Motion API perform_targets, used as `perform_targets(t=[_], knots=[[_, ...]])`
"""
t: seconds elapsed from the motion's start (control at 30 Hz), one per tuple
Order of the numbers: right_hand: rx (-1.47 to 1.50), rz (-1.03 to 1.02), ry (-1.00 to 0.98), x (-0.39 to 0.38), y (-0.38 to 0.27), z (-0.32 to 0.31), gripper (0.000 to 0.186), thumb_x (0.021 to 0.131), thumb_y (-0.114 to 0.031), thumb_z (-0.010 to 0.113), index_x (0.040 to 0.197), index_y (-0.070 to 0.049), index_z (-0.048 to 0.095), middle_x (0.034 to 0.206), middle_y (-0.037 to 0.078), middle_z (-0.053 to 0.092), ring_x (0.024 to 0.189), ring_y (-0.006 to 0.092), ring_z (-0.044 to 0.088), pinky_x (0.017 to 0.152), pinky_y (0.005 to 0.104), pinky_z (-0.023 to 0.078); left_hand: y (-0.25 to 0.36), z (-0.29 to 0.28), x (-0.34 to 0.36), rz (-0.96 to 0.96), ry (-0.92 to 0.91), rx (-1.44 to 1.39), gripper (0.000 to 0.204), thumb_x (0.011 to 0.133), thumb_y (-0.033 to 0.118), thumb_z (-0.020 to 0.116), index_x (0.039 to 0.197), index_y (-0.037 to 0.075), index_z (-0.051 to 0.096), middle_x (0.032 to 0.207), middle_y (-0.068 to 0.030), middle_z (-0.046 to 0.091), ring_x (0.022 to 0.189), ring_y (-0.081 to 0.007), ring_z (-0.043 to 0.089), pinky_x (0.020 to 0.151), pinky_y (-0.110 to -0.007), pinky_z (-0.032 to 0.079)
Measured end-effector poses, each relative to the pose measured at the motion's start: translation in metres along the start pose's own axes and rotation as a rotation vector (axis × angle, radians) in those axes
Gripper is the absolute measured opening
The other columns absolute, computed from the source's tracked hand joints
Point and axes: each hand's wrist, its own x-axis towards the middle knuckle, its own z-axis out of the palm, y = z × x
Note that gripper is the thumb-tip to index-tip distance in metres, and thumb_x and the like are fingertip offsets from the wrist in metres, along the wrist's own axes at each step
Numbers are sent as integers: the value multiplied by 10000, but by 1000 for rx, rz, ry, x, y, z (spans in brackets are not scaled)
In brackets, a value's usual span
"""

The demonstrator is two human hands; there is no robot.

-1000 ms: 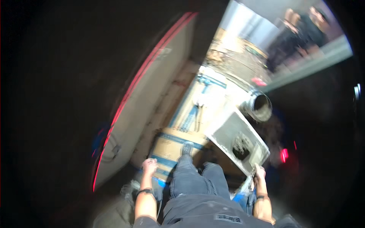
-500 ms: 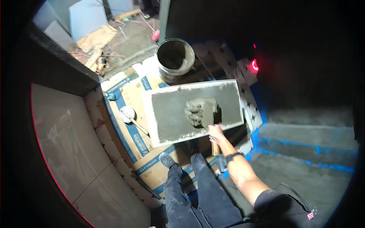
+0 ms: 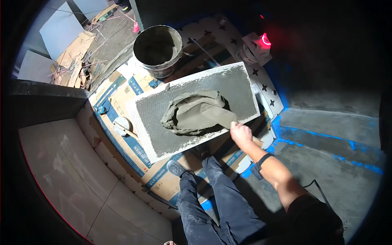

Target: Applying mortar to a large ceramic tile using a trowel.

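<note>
Dark walls close in round a brightly lit patch of floor, spread with tan cardboard sheets banded in blue (image 3: 112, 96). Near the middle of the view, above that cardboard, sits a rectangular slab with a white rim (image 3: 143, 130), its upper face coated with grey mortar; what bears its weight is hidden. A thick, wet grey mound of mortar (image 3: 185, 118) is heaped on the slab, ridged round its edge. Resting in the mound is a flat-bladed trowel smeared with mortar (image 3: 222, 116), its blade slanting from the heap down toward the slab's near edge.

The person's right hand (image 3: 241, 134) is closed in a fist round the trowel's handle, knuckles up, fingertips curled under and out of sight; the wooden end of the handle sticks out past the heel of the hand. Only a sliver of the left hand (image 3: 169, 243) shows at the lower edge, so I cannot tell how far it is open or whether it holds anything.

Just beyond the slab's far edge stands a round grey bucket with mortar-caked walls (image 3: 161, 72). To the slab's left, on the cardboard, lies a white round-headed tool with a pale handle (image 3: 122, 125). Farther off, at upper right, a red light (image 3: 266, 41) glows.
</note>
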Motion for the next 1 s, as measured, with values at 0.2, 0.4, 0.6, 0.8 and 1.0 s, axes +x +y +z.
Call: perform_targets(t=[0.2,0.4,0.6,0.8,1.0], knots=[[964,624,-653,9,4,-34,291,924,-253,596,741,-28,563,625,135,588,491,227,627,437,412,523,-2,6,-8,-66,3,4,142,961,149,612,893,39,671,730,-44,655,670,-146,584,661,-310,501],[1541,646,-524,53,-43,-62,250,918,-211,573,756,-24,530,584,57,477,443,207,517,392,406,457,11,26,-2,-106,-52,-45,170,973,171,616,951,10,668,721,-56,658,644,-137,585,631,-303,505],[909,219,-485,54,-118,-22,281,836,-152,584,989,55,697,1007,288,714,989,477,692,899,514,553,50,25,4,-42,-59,-43,164,982,159,627,973,-1,659,741,-71,663,648,-152,603,618,-289,508],[180,22,-99,69,24,-9,215,950,-128,494,999,24,637,901,241,735,787,337,748,624,450,605,69,21,24,-14,-87,-22,153,995,150,624,948,7,650,736,-69,662,673,-158,630,634,-293,516],[1104,829,-431,72,25,-11,175,886,-94,564,880,22,695,765,216,707,646,334,720,509,487,569,64,19,20,-27,-81,99,166,979,176,644,952,14,660,745,-73,686,660,-161,635,634,-302,526]])
